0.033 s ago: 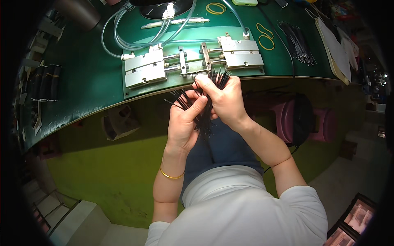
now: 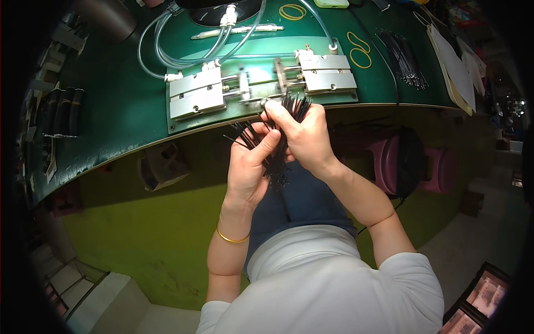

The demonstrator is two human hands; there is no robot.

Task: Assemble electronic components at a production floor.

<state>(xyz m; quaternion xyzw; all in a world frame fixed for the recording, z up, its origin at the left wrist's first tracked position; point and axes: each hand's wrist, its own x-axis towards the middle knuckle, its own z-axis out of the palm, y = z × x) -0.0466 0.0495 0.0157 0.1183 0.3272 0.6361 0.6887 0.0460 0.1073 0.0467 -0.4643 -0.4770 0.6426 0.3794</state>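
Both of my hands are just below the table's near edge, in front of a metal two-cylinder clamping fixture (image 2: 200,97). My left hand (image 2: 247,172) is closed round a bundle of thin black wires (image 2: 274,167), its thumb lying across them. My right hand (image 2: 308,136) grips more black wires (image 2: 297,104), whose ends stick up past its fingers. Its thumb and forefinger pinch at the small front part of the fixture, where a single wire seems to be; fingertips partly hide it. The fixture's two facing jaw bars (image 2: 280,75) are blurred by motion.
Clear air hoses (image 2: 158,42) loop over the green table (image 2: 122,117) to the fixture. A pen (image 2: 239,30), yellow rubber bands (image 2: 360,55) and another pile of black wires (image 2: 403,61) lie on it. Black bundles (image 2: 67,111) rest at left, a pink stool (image 2: 386,158) below right.
The fixture's jaw bars, sharp before, are now blurred and appear slightly farther apart. My hands and the wires look unmoved.
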